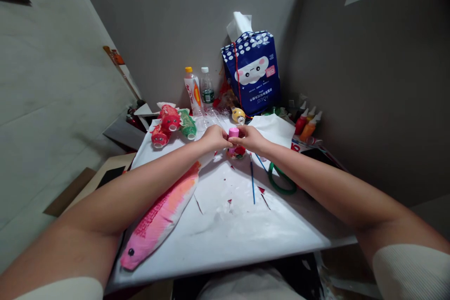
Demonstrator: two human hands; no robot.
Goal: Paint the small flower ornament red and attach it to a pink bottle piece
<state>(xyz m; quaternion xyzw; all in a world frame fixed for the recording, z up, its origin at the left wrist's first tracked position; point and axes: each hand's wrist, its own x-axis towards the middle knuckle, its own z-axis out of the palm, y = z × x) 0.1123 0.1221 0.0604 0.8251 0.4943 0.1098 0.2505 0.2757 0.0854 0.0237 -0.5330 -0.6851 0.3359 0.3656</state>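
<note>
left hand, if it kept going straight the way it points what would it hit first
The left hand points right, and already seems to touch the pink bottle; just beyond is the right hand. Depth is hard to judge.

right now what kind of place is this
Probably a small craft corner at home, squeezed against grey walls. A paper-covered table holds paint bottles, a blue brush and a pink painted fish. Both hands, left hand and right hand, grip a small pink bottle.

Both hands, left hand (214,138) and right hand (248,138), seemingly pinch a pink cap (234,132).
</note>
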